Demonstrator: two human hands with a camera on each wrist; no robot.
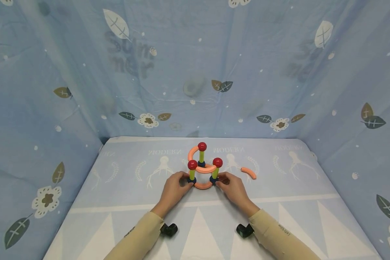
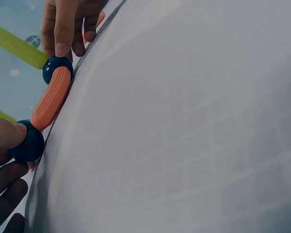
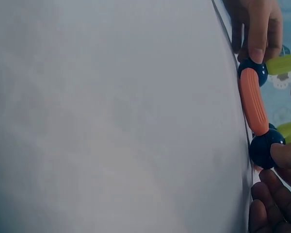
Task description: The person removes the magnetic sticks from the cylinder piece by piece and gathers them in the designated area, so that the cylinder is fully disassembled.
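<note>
A small toy frame of balls, rods and curved bars stands near the middle of a patterned tabletop [image 1: 133,204], in front of a blue printed curtain [image 1: 195,112], with a person's two hands at its near side. Three yellow-green rods [image 1: 201,156] rise upright, each topped by a red ball [image 1: 202,146] and footed by a dark blue ball. The rear blue ball [image 1: 201,164] is partly hidden behind an upper orange bar [image 1: 206,169] that spans the two front posts; the low bars towards the back are hard to make out. A lower orange bar [image 1: 203,186] joins the front left blue ball [image 1: 191,181] to the front right blue ball [image 1: 213,180]. Both wrist views crop the frame at the edge, cutting off the rods, and a wide pale, blurred surface fills most of each. The left hand [image 1: 175,185] pinches the front left blue ball, its thumb on the near side, its other fingers partly hidden or cut off. The right hand [image 1: 234,188] mirrors it, thumb and fingers pinching the front right blue ball. Both forearms slant inward from the bottom edge in tan sleeves [image 1: 138,236], which run out of view; a black device [image 1: 169,230] shows by each cuff, mostly covered. A loose orange bar [image 1: 248,173] lies apart, just beyond the right hand.
</note>
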